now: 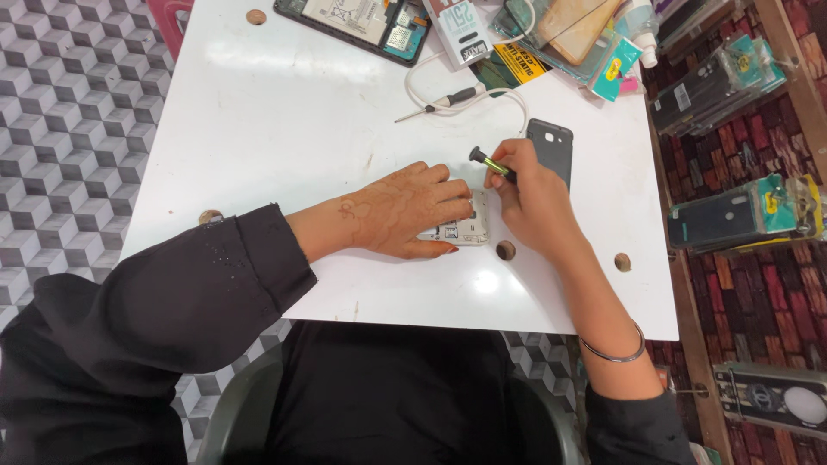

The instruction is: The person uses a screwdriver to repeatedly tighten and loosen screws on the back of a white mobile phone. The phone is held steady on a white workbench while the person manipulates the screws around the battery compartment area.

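left hand (412, 211) flat on the white table (284, 129), palm down, fingers (450, 200) close together and pressed over an opened phone (463, 231). only the phone's right end and lower edge showing past the fingertips, pale inner frame with small slots facing up; the rest hidden under the fingers. right hand (532, 200) just right of the phone, thumb and first fingers pinched around a small screwdriver (491, 163) with a dark cap and yellow-green shaft, held tilted, cap up and to the left, tip down toward the phone's upper right corner and hidden between the two hands; cannot tell whether the tip touches. a dark back cover (551, 145) lying flat just behind the right hand's knuckles, partly covered by them. farther out beyond the fingertips, well apart, a second screwdriver (438, 103) lying on a loop of white cable (469, 90). beyond that, at the far edge, another opened phone (353, 24) and a heap of packets (568, 34). thin metal bangle (613, 351) on the right forearm, black sleeve (172, 301) on the left.
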